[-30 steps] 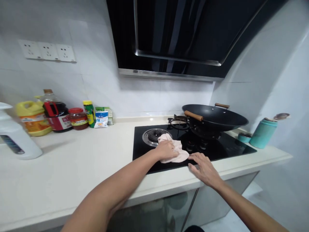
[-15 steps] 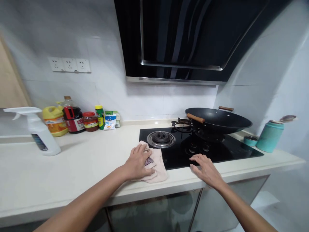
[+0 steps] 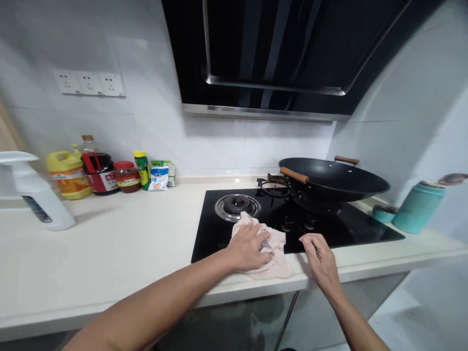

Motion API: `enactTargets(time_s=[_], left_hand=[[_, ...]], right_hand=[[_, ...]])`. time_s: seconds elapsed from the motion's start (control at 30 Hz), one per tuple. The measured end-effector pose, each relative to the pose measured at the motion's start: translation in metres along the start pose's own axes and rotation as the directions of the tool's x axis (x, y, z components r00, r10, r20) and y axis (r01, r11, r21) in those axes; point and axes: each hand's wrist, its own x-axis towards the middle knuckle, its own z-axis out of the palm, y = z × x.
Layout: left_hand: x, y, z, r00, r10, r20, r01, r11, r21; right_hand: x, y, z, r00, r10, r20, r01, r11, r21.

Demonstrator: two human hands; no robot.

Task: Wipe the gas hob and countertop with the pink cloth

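half a second on, my left hand [image 3: 249, 247] has swept the pink cloth [image 3: 277, 265] away from the corner of the black cooktop [image 3: 210, 241], toward three o'clock. my left forearm reaches in from eight o'clock, palm down, fingers bent over the bunched folds and holding them; cloth lies beneath and past them at four o'clock, straddling the cooktop's front edge, with the burner [image 3: 237, 206] at eleven. my right hand [image 3: 323, 261], stretched flatter earlier, hangs at the cloth's three o'clock, fingers loosely curled, a narrow gap at the thumb.
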Motion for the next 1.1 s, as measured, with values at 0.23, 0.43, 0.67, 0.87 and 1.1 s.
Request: enactTargets(time_s=[0.23,0.43,0.67,0.87,1.1], left_hand=[[0.109,0.001,0.009,0.992,-0.125,0.021,0.125,0.992,-0.005],[0.150,-0.010,0.008,0.958,-0.269,0.098,0.272,0.962,-0.018],[0.126,-0.001,0.002,0.962,-0.202,0.185,0.205,0.979,0.003],[0.055,0.031,0.001,0.988,-0.006,0.154,0.008,1.000,-0.011],[-0.031,0.056,0.013,0.965,0.262,-0.034,-0.260,0.964,0.053]], right_hand=[[0.002,-0.001,-0.004,0.987,-0.027,0.157,0.046,0.992,-0.119],[0.004,0.000,0.000,0.997,0.036,0.061,-0.033,0.998,-0.060],[0.009,0.004,0.006,0.999,-0.003,0.045,0.009,0.992,-0.129],[0.007,0.007,0.009,0.999,0.032,0.022,-0.028,0.987,-0.160],[0.004,0.017,0.011,0.998,0.064,-0.006,-0.064,0.981,-0.184]])
